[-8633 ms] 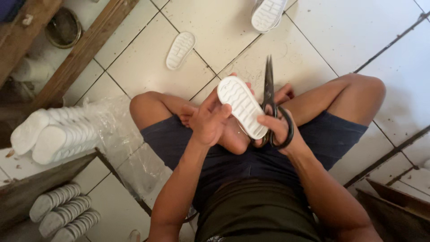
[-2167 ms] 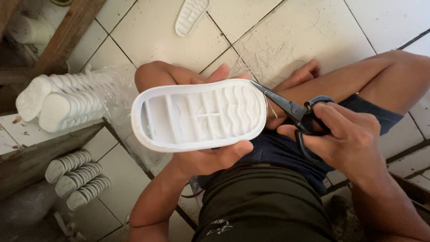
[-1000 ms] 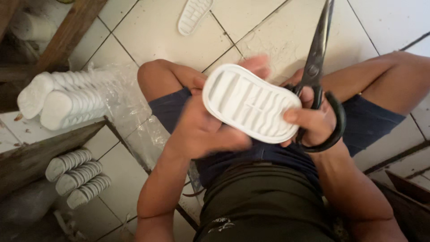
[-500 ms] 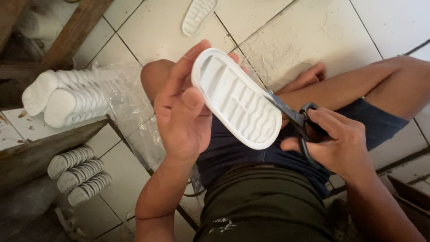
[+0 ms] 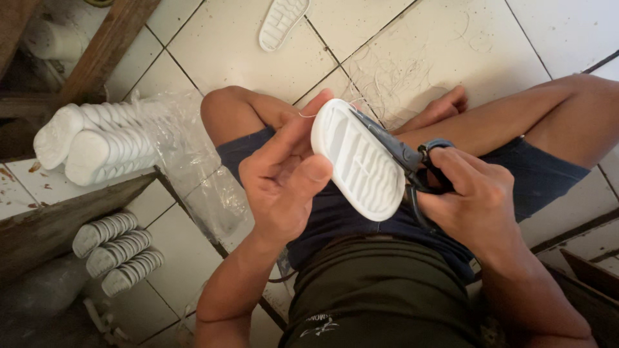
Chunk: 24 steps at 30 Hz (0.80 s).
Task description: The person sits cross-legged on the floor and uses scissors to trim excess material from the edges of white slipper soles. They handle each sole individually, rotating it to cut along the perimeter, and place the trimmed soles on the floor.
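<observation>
1. The left hand [image 5: 284, 187] pinched the white sole [image 5: 358, 161] by its edge, thumb on the ribbed face, above the lap.
2. The right hand [image 5: 474, 206] was closed through the scissors [image 5: 403, 158], blades at the sole's rim.
3. A good trim probably needed short snips close to the rim, fingers clear.
4. Trimmings [image 5: 400, 84] littered the floor [image 5: 451, 38].
</observation>
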Tool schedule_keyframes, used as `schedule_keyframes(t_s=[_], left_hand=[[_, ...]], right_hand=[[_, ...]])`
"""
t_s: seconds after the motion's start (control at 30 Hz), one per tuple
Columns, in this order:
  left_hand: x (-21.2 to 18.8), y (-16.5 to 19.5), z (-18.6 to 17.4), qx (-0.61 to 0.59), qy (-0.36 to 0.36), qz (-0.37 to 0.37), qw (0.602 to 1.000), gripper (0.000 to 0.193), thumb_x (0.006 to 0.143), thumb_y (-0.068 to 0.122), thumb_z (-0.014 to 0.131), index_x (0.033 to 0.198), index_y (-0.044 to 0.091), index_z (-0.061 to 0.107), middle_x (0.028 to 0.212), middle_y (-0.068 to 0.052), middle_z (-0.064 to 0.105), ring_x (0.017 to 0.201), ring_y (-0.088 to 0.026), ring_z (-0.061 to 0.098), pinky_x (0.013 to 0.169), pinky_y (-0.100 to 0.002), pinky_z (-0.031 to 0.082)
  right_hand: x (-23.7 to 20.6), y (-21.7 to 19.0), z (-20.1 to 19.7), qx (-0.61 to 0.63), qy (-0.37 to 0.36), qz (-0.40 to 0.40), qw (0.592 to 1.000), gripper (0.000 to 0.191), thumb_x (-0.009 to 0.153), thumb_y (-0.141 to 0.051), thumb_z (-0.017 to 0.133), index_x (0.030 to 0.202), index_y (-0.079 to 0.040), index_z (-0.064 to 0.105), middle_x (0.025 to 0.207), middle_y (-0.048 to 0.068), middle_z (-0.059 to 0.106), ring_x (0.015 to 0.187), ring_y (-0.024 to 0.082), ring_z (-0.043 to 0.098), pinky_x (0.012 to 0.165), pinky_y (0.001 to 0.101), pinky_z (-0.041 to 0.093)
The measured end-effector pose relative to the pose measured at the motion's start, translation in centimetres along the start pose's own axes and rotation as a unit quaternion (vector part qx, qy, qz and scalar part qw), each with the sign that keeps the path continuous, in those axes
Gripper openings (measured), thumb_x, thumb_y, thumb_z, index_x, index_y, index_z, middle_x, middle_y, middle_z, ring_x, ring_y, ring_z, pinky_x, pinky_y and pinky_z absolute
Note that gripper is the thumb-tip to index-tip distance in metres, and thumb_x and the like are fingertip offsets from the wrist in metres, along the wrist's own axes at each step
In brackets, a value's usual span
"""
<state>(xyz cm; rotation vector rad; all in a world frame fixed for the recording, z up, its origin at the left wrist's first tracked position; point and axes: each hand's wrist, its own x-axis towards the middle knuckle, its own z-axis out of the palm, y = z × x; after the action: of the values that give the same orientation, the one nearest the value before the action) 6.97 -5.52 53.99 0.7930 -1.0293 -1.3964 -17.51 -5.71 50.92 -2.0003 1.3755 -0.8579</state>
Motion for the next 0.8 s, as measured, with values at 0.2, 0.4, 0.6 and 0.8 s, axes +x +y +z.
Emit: schedule_keyframes(t_s=[0.2,0.4,0.6,0.8], left_hand=[[-0.8,-0.7,-1.0,0.009,0.023,-0.019,1.0,0.052,0.113,0.013,0.068,0.15,-0.016,0.046,0.144,-0.022,0.061,0.125,-0.02,0.064,0.115,-0.031,0.049],[-1.3,-1.1,-2.1,-0.064,0.023,-0.055,0.996,0.053,0.113,0.022,0.068,0.143,-0.018,0.052,0.135,-0.021,0.065,0.122,-0.02,0.065,0.112,-0.03,0.051],[-1.8,-0.9,-3.3,-0.14,0.03,-0.142,0.979,0.046,0.114,0.024,0.066,0.126,-0.02,0.062,0.11,-0.02,0.071,0.099,-0.02,0.07,0.089,-0.029,0.056],[-0.9,-1.6,-4.0,-0.112,-0.028,-0.198,0.973,0.046,0.111,0.026,0.068,0.123,-0.017,0.06,0.108,-0.022,0.069,0.094,-0.023,0.07,0.084,-0.031,0.057]], right_hand=[[0.6,-0.8,-0.2,-0.016,-0.019,-0.002,1.0,0.035,0.073,0.001,0.084,0.1,0.005,0.062,0.087,0.013,0.065,0.07,0.023,0.066,0.062,0.0325,0.05],[0.8,-0.6,-0.6,-0.046,-0.036,-0.028,0.998,0.032,0.076,0.0,0.081,0.101,0.004,0.062,0.086,0.01,0.065,0.068,0.019,0.064,0.06,0.0314,0.049],[1.7,-0.1,-1.4,-0.125,-0.067,-0.065,0.988,0.025,0.08,-0.006,0.085,0.09,0.0,0.063,0.074,0.005,0.062,0.057,0.014,0.057,0.05,0.0316,0.043],[2.0,0.9,-1.7,-0.129,-0.077,-0.107,0.983,0.033,0.074,-0.018,0.089,0.086,0.003,0.066,0.067,0.006,0.064,0.051,0.013,0.058,0.044,0.0293,0.041]])
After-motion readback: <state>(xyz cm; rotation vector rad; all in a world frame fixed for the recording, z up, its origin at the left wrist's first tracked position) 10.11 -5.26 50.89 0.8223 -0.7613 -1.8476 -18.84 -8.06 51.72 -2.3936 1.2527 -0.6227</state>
